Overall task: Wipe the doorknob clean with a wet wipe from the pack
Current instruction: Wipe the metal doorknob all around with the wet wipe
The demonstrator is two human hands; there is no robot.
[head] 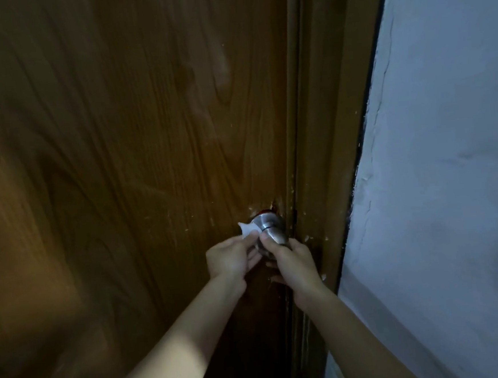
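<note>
A round silver doorknob (271, 228) sticks out of the brown wooden door near its right edge. My left hand (232, 258) pinches a small white wet wipe (248, 230) and presses it against the knob's left side. My right hand (293, 262) grips the knob from below and the right, its thumb lying on the metal. The lower half of the knob is hidden behind both hands. The pack of wipes is not in view.
The wooden door (121, 169) fills the left and middle of the view. Its brown frame (328, 152) runs down beside the knob, with chipped paint spots. A pale blue-grey wall (449, 173) stands to the right. The light is dim.
</note>
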